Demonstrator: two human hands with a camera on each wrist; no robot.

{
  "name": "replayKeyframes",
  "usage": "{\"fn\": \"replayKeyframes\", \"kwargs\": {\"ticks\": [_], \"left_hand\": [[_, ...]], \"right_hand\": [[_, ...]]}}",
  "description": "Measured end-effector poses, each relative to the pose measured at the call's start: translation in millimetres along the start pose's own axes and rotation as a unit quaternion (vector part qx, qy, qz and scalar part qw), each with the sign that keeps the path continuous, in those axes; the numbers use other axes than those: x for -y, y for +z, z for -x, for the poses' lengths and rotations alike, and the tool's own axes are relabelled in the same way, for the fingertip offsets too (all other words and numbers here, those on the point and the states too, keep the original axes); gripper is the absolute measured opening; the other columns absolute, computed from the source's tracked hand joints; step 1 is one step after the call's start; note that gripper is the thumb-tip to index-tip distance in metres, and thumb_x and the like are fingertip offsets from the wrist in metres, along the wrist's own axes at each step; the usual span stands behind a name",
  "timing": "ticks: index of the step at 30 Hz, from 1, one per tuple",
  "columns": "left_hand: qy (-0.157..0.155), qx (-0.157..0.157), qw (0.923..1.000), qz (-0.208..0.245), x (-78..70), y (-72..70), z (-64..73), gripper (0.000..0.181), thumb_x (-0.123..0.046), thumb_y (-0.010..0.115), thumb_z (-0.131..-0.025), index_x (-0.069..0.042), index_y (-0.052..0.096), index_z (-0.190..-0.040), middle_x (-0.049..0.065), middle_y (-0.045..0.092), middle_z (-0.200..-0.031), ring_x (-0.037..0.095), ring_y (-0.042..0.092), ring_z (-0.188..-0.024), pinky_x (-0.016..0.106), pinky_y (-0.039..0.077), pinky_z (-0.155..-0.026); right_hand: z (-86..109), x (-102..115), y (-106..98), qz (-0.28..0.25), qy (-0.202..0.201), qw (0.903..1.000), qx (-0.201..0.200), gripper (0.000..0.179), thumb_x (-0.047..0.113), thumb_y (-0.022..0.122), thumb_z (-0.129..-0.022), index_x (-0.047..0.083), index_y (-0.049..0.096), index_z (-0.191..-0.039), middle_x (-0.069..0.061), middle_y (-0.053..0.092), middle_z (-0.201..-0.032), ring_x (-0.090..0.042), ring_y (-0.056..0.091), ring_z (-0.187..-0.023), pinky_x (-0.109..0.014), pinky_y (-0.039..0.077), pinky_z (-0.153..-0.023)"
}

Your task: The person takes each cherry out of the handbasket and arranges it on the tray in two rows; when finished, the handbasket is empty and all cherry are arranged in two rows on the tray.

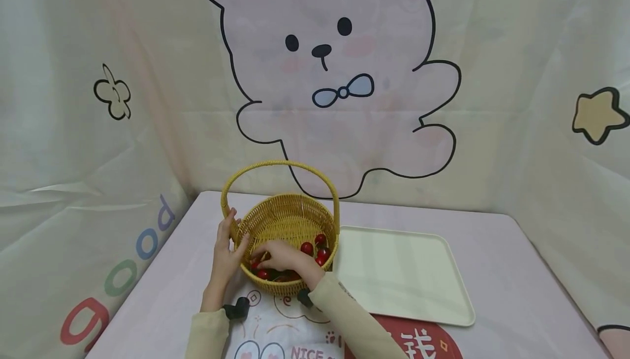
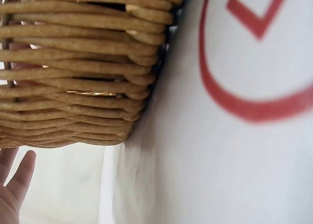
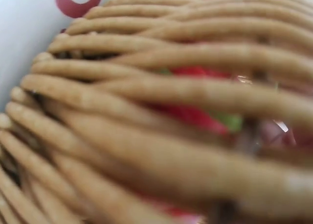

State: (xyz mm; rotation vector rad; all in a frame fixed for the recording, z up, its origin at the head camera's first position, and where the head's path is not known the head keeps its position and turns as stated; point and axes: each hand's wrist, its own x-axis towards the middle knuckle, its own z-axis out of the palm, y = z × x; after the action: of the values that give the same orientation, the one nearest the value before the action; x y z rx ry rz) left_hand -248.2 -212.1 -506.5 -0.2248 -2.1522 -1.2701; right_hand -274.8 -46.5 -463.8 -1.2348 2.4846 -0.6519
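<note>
A yellow wicker basket with a tall arched handle stands on the table, with several red cherries low inside it. My left hand is at the basket's left side, thumb by the rim and fingers extended near the foot of the handle. In the left wrist view, two straight fingers show beside the weave. My right hand reaches over the near rim into the basket, its thumb and bent fingers pinching a cherry at the left. The weave hides most of this in the right wrist view.
A cream rectangular tray lies right of the basket, close to its side. A printed mat with red lettering is on the table in front. Fabric walls with cartoon drawings enclose the back and both sides.
</note>
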Motion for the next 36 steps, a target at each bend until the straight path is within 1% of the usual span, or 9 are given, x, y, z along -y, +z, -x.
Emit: {"fn": "replayKeyframes", "kwargs": {"ticks": [1, 10, 18, 21, 25, 27, 28, 32, 36], "left_hand": [[0.001, 0.001, 1.0, -0.001, 5.1, 0.7, -0.3, 0.073, -0.005, 0.064, -0.085, -0.023, 0.028, -0.146, 0.009, 0.035, -0.142, 0.036, 0.048, -0.121, 0.058, 0.037, -0.096], [0.0, 0.007, 0.9998, -0.017, 3.1, -0.5, -1.0, 0.073, -0.008, 0.062, -0.086, -0.027, 0.026, -0.147, 0.008, 0.035, -0.141, 0.032, 0.049, -0.121, 0.055, 0.039, -0.095], [0.003, -0.005, 1.0, -0.004, 3.4, 0.3, -0.9, 0.072, -0.004, 0.064, -0.085, -0.023, 0.03, -0.145, 0.008, 0.036, -0.142, 0.033, 0.05, -0.12, 0.053, 0.038, -0.094], [0.003, -0.008, 1.0, 0.0, -1.6, 0.6, -0.5, 0.071, -0.002, 0.064, -0.084, -0.018, 0.031, -0.145, 0.012, 0.036, -0.141, 0.037, 0.049, -0.119, 0.054, 0.037, -0.093], [0.0, -0.007, 1.0, 0.001, -20.8, -1.6, -0.1, 0.07, 0.001, 0.062, -0.084, -0.014, 0.031, -0.144, 0.018, 0.036, -0.138, 0.042, 0.048, -0.118, 0.058, 0.037, -0.093], [-0.001, -0.007, 1.0, 0.003, -21.9, -1.5, -0.2, 0.069, 0.002, 0.062, -0.084, -0.014, 0.031, -0.144, 0.019, 0.036, -0.138, 0.043, 0.048, -0.118, 0.059, 0.037, -0.093], [0.0, -0.007, 1.0, 0.002, -20.4, -1.3, -0.2, 0.07, 0.002, 0.062, -0.084, -0.015, 0.031, -0.144, 0.018, 0.037, -0.138, 0.043, 0.048, -0.118, 0.059, 0.037, -0.093], [0.001, -0.007, 1.0, 0.002, -0.9, 1.2, -0.3, 0.072, -0.001, 0.064, -0.084, -0.02, 0.031, -0.144, 0.013, 0.038, -0.139, 0.038, 0.049, -0.118, 0.058, 0.038, -0.094], [0.002, 0.001, 0.9999, -0.011, 5.7, 0.8, 0.1, 0.073, -0.004, 0.064, -0.085, -0.023, 0.029, -0.145, 0.009, 0.037, -0.14, 0.034, 0.05, -0.119, 0.057, 0.039, -0.095]], "right_hand": [[-0.8, -0.1, -0.5, 0.0, -0.004, 1.0, 0.003, 0.03, 0.015, 0.065, -0.086, 0.015, 0.066, -0.116, 0.003, 0.068, -0.107, -0.009, 0.061, -0.099, -0.019, 0.046, -0.086], [-5.4, 0.8, -1.1, -0.002, -0.002, 1.0, 0.008, 0.032, 0.014, 0.068, -0.084, 0.014, 0.066, -0.115, 0.002, 0.067, -0.109, -0.008, 0.061, -0.099, -0.018, 0.046, -0.086], [-4.7, 2.2, -0.5, -0.02, -0.005, 0.9998, 0.006, 0.031, 0.011, 0.066, -0.085, 0.012, 0.064, -0.116, 0.0, 0.065, -0.111, -0.011, 0.061, -0.099, -0.018, 0.048, -0.083], [-4.7, 0.9, 0.2, -0.026, -0.016, 0.9995, 0.001, 0.029, 0.011, 0.065, -0.086, 0.012, 0.065, -0.115, 0.0, 0.065, -0.11, -0.011, 0.061, -0.099, -0.017, 0.047, -0.083], [-5.7, -2.6, 0.7, -0.034, -0.027, 0.9989, -0.016, 0.026, 0.013, 0.064, -0.087, 0.012, 0.065, -0.113, 0.002, 0.065, -0.108, -0.01, 0.06, -0.098, -0.018, 0.047, -0.084], [-5.8, -4.0, 0.5, -0.049, -0.026, 0.9982, -0.023, 0.026, 0.014, 0.064, -0.087, 0.012, 0.065, -0.113, 0.002, 0.065, -0.109, -0.011, 0.06, -0.098, -0.018, 0.047, -0.083], [-5.7, -4.6, 0.1, -0.055, -0.024, 0.9979, -0.026, 0.027, 0.014, 0.064, -0.087, 0.013, 0.065, -0.113, 0.002, 0.065, -0.109, -0.011, 0.06, -0.098, -0.019, 0.048, -0.083], [-2.9, -4.6, -2.4, -0.082, -0.016, 0.9959, -0.035, 0.028, 0.015, 0.065, -0.086, 0.013, 0.064, -0.115, 0.003, 0.065, -0.11, -0.01, 0.06, -0.098, -0.019, 0.048, -0.082], [1.3, -2.8, -5.2, -0.089, -0.015, 0.9949, -0.047, 0.03, 0.015, 0.064, -0.087, 0.014, 0.063, -0.116, 0.002, 0.064, -0.113, -0.011, 0.06, -0.101, -0.021, 0.048, -0.086]]}}
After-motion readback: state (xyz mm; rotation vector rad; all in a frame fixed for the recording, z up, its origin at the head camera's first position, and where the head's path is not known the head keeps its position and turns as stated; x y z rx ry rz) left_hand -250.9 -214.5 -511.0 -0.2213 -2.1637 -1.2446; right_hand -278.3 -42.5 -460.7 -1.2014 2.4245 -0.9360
